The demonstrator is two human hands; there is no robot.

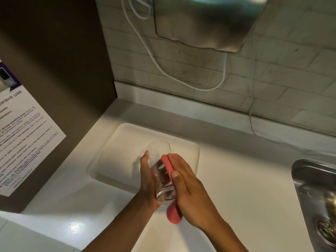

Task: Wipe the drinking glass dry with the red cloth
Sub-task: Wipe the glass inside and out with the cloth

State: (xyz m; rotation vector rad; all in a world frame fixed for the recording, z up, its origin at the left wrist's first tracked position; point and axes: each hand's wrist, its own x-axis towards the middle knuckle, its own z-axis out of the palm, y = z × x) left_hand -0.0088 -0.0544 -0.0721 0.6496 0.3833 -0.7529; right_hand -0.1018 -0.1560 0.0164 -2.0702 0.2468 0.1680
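The glass [162, 180], gripped by the left hand [147, 180], should be turned against the cloth [174, 214] pressed by the flat right hand [190, 193].

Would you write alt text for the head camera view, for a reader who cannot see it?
A person's left hand holds a tilted drinking glass over a white counter while the flat right hand presses a red cloth against its side. A steel sink sits at the right.

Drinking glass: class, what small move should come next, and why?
Probably slide the red cloth toward the rim: the right hand presses it against only one side of the drinking glass, which the left hand grips, and the rim end is bare.
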